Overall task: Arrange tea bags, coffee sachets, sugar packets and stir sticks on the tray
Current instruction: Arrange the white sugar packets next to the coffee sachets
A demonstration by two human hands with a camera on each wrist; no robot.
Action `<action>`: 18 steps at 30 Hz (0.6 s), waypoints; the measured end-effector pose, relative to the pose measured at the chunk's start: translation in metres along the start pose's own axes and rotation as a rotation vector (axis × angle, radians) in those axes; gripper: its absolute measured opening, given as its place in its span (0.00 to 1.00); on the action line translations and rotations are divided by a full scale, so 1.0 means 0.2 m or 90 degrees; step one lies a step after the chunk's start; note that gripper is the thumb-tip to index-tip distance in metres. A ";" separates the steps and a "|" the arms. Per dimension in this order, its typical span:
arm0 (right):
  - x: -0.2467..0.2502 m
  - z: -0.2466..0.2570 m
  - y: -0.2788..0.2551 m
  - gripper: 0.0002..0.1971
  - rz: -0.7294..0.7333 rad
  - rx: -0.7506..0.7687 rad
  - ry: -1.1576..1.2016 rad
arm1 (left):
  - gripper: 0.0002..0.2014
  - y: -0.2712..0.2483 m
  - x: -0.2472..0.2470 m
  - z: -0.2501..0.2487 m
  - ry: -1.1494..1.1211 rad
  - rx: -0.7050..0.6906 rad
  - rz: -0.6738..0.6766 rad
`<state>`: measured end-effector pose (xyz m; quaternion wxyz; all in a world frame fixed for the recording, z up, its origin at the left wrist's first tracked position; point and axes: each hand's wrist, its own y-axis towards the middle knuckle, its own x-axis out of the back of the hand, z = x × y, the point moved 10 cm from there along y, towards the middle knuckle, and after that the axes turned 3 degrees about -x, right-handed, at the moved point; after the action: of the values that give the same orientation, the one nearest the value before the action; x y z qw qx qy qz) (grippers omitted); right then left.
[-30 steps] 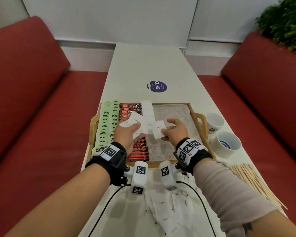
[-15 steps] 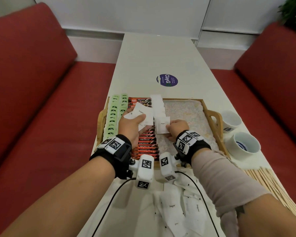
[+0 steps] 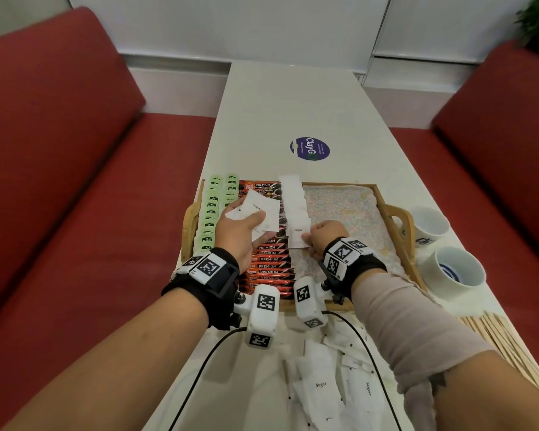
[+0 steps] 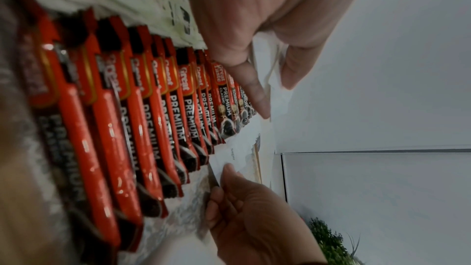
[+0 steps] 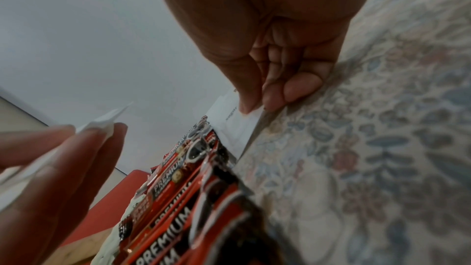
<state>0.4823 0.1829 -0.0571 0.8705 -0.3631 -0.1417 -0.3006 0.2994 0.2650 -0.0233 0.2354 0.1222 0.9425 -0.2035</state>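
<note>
Laying a sugar packet [image 3: 298,237] at the near end of the white row on the tray [image 3: 397,216], the right hand [image 3: 325,238] pinches it. The left hand [image 3: 241,233] grips spare packets [image 3: 260,212]; next, release flat, overlapping neatly.

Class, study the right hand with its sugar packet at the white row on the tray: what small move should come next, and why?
Probably lay it flat and let go. The right hand pinches one sugar packet at the near end of the white row, beside the coffee sachets, almost down on the tray's liner. The left hand holds more packets to follow.
</note>
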 end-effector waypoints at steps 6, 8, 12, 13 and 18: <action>0.03 0.03 0.01 0.09 -0.064 0.013 -0.135 | 0.22 0.00 0.00 0.01 -0.002 0.013 0.015; 0.03 0.04 0.01 0.11 -0.062 0.015 -0.190 | 0.22 0.00 0.00 0.01 -0.005 0.020 0.022; 0.04 0.04 0.00 0.12 -0.064 0.001 -0.241 | 0.21 -0.01 -0.01 0.02 -0.003 0.029 0.039; 0.04 0.05 -0.01 0.10 -0.071 0.014 -0.227 | 0.20 -0.02 -0.01 0.02 -0.002 0.031 0.043; 0.06 0.25 -0.14 0.10 -0.117 0.250 -0.036 | 0.18 -0.04 -0.04 0.03 0.014 0.047 0.059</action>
<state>0.4727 0.1988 -0.0017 0.8893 -0.1802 -0.2542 -0.3348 0.3055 0.2551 -0.0220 0.2295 0.1762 0.9303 -0.2254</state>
